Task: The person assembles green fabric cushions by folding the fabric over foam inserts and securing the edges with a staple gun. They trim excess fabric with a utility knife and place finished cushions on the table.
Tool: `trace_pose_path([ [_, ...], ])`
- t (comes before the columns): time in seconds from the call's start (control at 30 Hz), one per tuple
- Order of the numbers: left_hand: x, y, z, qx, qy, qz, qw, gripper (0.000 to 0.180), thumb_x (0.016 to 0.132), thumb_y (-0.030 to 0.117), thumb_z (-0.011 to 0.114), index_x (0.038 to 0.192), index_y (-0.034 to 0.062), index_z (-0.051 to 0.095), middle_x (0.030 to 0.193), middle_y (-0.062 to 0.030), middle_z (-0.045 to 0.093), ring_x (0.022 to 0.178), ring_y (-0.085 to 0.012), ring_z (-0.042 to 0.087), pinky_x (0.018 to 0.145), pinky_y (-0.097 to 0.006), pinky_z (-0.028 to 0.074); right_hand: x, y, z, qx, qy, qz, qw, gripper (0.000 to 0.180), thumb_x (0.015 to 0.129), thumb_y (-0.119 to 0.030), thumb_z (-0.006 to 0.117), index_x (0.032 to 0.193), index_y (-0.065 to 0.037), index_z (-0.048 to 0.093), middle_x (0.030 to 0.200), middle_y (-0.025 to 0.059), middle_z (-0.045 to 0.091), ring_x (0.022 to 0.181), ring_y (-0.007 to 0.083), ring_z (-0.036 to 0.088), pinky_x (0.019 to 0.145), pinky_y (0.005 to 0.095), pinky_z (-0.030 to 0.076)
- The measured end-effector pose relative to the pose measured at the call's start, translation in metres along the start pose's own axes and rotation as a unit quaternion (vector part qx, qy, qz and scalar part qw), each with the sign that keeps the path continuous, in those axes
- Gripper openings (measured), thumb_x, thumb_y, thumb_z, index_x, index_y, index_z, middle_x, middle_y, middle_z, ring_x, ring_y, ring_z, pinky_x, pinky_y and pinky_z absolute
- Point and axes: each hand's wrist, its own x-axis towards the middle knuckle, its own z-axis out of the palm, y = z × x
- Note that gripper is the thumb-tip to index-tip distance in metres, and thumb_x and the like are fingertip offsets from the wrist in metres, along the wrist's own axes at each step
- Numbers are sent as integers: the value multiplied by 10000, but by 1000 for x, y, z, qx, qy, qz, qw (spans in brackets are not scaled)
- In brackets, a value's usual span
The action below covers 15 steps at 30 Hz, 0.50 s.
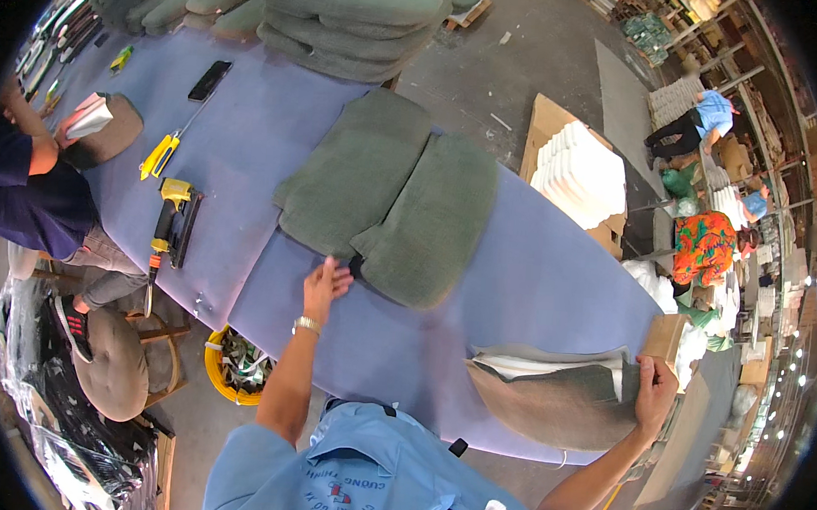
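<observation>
My left forearm [291, 378] reaches far, the left grip [328, 283] loose with fingers partly spread; my right forearm [600, 473] angles out right, the right grip [656, 394] curled closed.

Green pads [436, 221] side by side; white-filled cover [548, 408] apart

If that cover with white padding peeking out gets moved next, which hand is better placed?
Probably the right hand: it holds the end of the fabric cover with white padding showing. The left hand is farther away, open near the two green cushions.
</observation>
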Motion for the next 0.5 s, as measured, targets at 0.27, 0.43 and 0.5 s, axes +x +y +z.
trace_pose_path([
  [0.27,-120,-128,-17,61,-98,-92,989,456,1040,427,622,1214,9,678,1084,-107,759,917,-189,742,794,-318,593,19,54,11,-122,52,32,991,496,1043,-463,546,1040,2,717,907,245,714,855,437,669,798,502,503],
  [0.43,-172,-161,6,127,-168,-106,972,477,1035,436,631,1249,12,670,1138,-115,745,959,-188,731,831,-314,584,35,91,25,-154,104,21,982,523,1059,-501,478,1028,-36,717,947,271,708,922,513,653,807,563,490],
  [0.5,-180,-171,32,147,-208,-98,962,512,1035,462,623,1277,12,661,1185,-125,733,993,-195,725,852,-322,579,16,79,19,-99,101,-6,990,480,1056,-456,506,968,-29,705,881,260,694,865,517,648,751,559,486],
])
